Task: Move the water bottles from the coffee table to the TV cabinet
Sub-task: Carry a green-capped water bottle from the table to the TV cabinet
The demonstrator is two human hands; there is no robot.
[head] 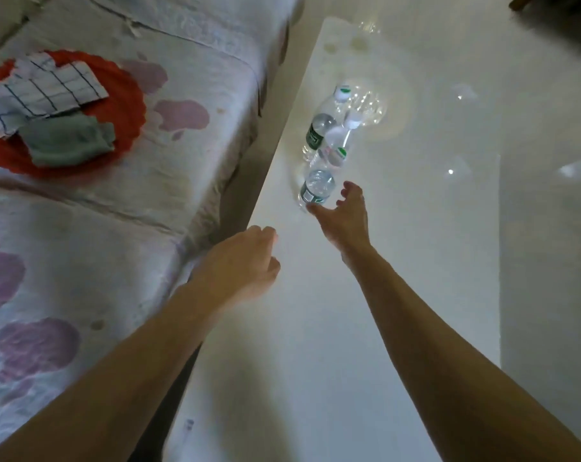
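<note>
Sofa (189, 61) at left under a pale quilted cover with purple patches, creased and spotted. On its seat lies a red scalloped mat (126, 105) carrying a checked cloth (42, 91) and a grey-green cloth (66, 141). A glossy white coffee table (315, 361) stands just beside the sofa. The pale, shiny floor (549, 261) at right reflects small light spots. Lighting is dim.

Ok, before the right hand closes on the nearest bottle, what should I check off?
1. Right hand open, holding nothing: ok.
2. Nearest bottle upright, cap on: ok.
3. Contact with it yet: cannot tell, blurred.
4. Left hand free, holding nothing: ok.
5. Clearance from the other bottles close behind it: not ok.
6. Route to TV cabinet: cannot tell, out of view.
</note>
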